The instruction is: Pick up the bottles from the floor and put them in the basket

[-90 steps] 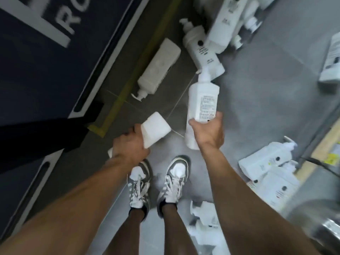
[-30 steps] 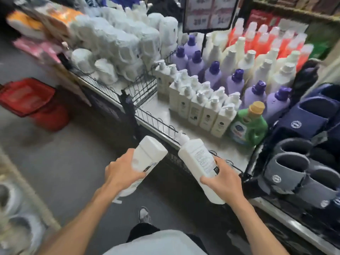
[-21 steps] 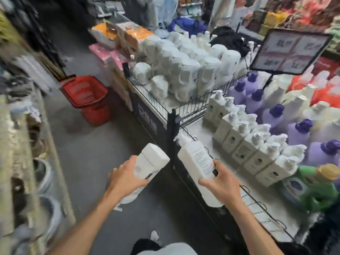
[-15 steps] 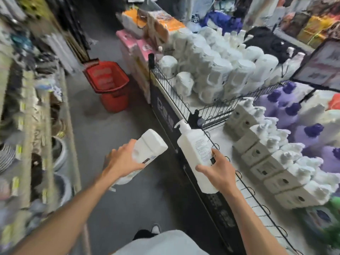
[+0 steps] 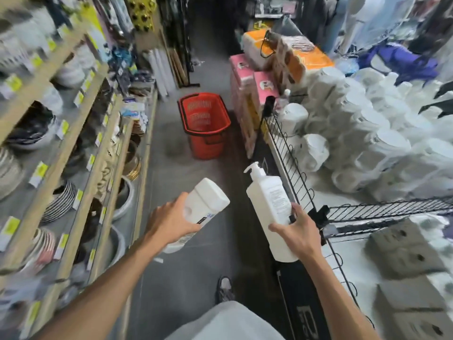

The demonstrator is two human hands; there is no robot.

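My left hand (image 5: pixel 169 223) grips a white bottle (image 5: pixel 203 204) held upside down, its flat base pointing up and forward. My right hand (image 5: pixel 297 231) grips a second white pump bottle (image 5: pixel 272 204) around its lower half, pump head tilted up and to the left. A red plastic basket (image 5: pixel 204 122) stands on the grey floor ahead in the aisle, well beyond both hands, and nothing shows inside it.
Wooden shelves (image 5: pixel 73 133) with plates and bowls line the left of the aisle. A wire-fenced display table (image 5: pixel 289 158) with white packs runs along the right. Pink and orange boxes (image 5: pixel 247 77) stand beside the basket. My shoe (image 5: pixel 224 289) shows below.
The view has swung from the floor to the display table and then down the aisle. The red basket has come to the centre ahead. Both hands have kept their bottles.
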